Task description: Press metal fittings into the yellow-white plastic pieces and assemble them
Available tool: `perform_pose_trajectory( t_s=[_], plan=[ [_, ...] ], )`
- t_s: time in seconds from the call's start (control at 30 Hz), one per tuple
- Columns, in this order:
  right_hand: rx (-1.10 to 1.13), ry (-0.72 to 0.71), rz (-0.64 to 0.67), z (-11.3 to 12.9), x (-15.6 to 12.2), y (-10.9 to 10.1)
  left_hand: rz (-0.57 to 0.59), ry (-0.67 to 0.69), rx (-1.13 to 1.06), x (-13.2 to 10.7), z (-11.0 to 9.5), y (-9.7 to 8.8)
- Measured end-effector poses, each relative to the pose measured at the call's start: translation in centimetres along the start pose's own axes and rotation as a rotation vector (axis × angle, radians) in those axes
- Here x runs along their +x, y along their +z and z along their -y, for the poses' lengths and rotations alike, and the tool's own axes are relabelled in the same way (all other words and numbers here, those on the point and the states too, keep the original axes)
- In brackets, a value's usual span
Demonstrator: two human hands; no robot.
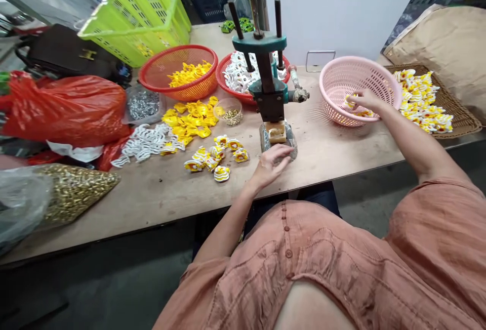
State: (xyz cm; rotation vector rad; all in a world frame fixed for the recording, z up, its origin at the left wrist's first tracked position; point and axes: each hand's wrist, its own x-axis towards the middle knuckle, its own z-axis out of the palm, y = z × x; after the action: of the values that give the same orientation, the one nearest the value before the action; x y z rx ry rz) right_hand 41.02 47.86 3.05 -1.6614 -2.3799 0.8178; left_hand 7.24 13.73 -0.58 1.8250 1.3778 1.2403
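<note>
At the foot of a green hand press (269, 87), my left hand (271, 165) rests with its fingers stretched out, in front of the small pale block (276, 131) under the ram. Nothing shows in that hand. Over the pink basket (330, 84), my right hand (366, 101) pinches a small yellow-and-white plastic piece (349, 101) in its fingertips. More yellow bits lie in the basket below it. Several joined yellow-and-white pieces (221, 173) sit on the table left of my left hand. Loose yellow parts (193, 120) and white wavy parts (146, 141) lie farther left.
Behind the press stands a red basket of white parts (237, 74); left of it, a red basket of yellow parts (190, 74). A small tub (231, 115) holds brass bits. A wicker tray (461, 112) with yellow-and-white pieces is at right. A red bag (64, 112) lies left.
</note>
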Motion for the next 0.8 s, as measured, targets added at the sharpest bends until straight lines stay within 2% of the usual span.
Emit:
perform_pose_trajectory(
  t_s=[0.07, 0.13, 0.23, 0.33, 0.4, 0.43, 0.5, 0.6, 0.7, 0.8],
  plan=[
    [0.184, -0.057, -0.093, 2.0, -1.1, -1.0, 0.032, 0.042, -0.028, 0.7, -1.0, 0.9],
    [0.319, -0.194, -0.141, 4.6, -3.4, -1.5, -0.013, 0.055, -0.027, 1.4, -1.9, 1.0],
    [0.475, -0.393, -0.086, 9.4, -8.4, 0.1, -0.065, 0.053, -0.01, 2.1, -2.7, 0.5],
    [0.638, -0.454, 0.161, 13.9, -13.0, 5.3, -0.054, 0.018, -0.078, 1.7, -2.1, 0.7],
    [0.78, -0.427, 0.275, 15.8, -15.0, 10.3, -0.16, -0.047, -0.151, 0.7, -0.8, 1.4],
    [0.85, -0.413, 0.271, 16.5, -15.6, 12.9, -0.247, -0.087, -0.178, 0.1, 0.0, 1.7],
    [0.926, -0.421, 0.139, 17.1, -16.1, 17.6, -0.4, -0.154, -0.182, -0.9, 1.6, 2.1],
    [0.771, -0.489, -0.175, 17.3, -15.8, 22.4, -0.482, -0.173, -0.084, -1.5, 3.3, 1.9],
    [0.495, -0.49, -0.396, 17.6, -15.1, 24.4, -0.503, -0.165, 0.056, -1.1, 4.1, 1.4],
    [0.36, -0.464, -0.493, 17.8, -14.0, 24.9, -0.518, -0.148, 0.183, -0.2, 4.7, 1.0]
  ],
)
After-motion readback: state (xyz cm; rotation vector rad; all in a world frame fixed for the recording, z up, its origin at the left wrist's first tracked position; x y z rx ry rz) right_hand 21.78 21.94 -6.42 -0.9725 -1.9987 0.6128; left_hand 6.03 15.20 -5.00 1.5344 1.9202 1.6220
